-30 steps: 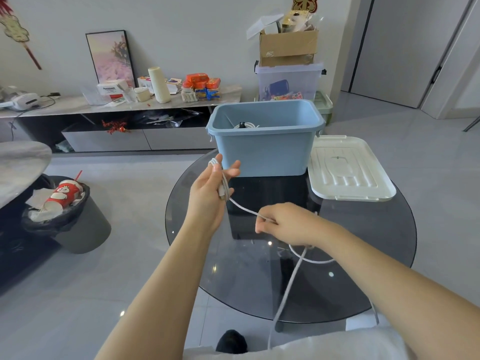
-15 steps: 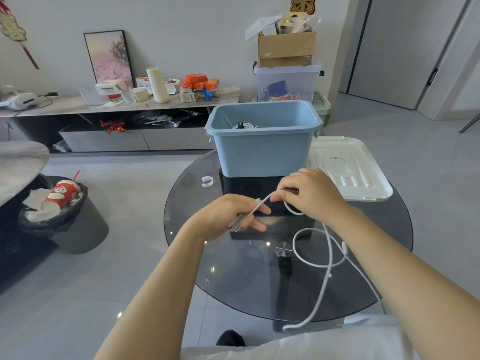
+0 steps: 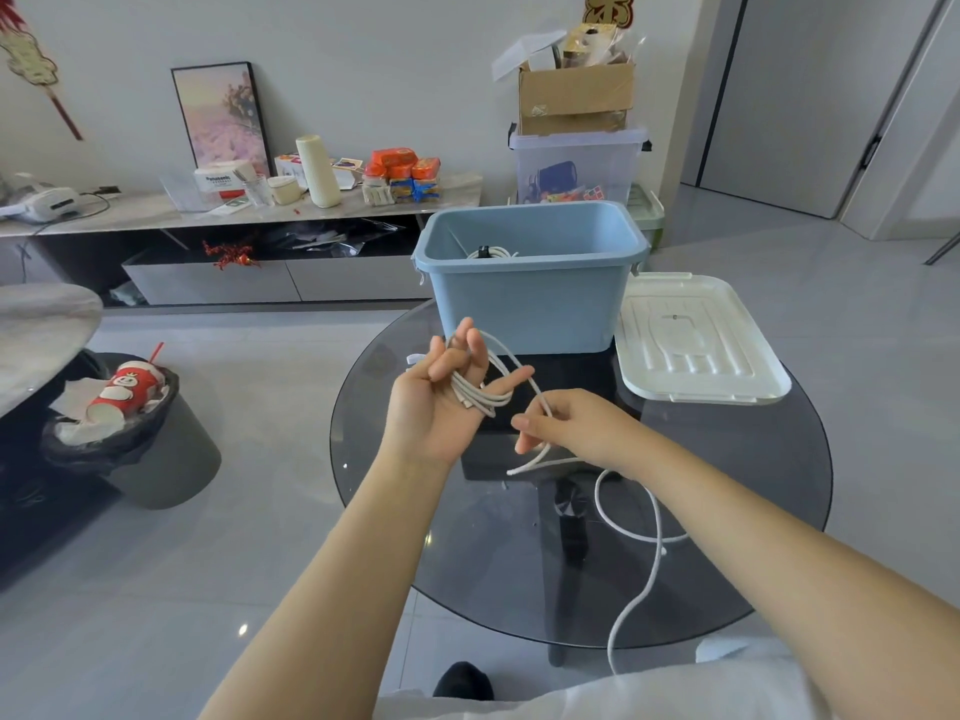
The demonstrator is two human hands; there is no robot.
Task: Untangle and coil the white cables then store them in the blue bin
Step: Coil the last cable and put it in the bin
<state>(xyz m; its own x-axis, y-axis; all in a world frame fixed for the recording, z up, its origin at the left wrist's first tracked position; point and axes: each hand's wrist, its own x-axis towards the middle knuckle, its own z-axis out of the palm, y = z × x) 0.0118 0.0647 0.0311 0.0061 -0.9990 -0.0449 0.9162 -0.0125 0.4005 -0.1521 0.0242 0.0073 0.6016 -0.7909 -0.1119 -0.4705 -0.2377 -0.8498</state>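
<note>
Left hand (image 3: 441, 402): palm up, holding loops of thin white cable (image 3: 480, 394)
Right hand (image 3: 569, 426): pinching same cable
Box (image 3: 224, 178) — reads "Panasonic"

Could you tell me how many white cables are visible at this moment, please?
2: one white cable looped around the left hand, guided by the right hand; one coiled cable inside the blue plastic bin. More may be hidden there.

The open blue plastic bin (image 3: 524, 309) stands at the far edge of the round dark glass surface (image 3: 415, 511), its mouth unobstructed; the white plastic lid (image 3: 696, 340) fills the far right edge, the left edge bare.
</note>
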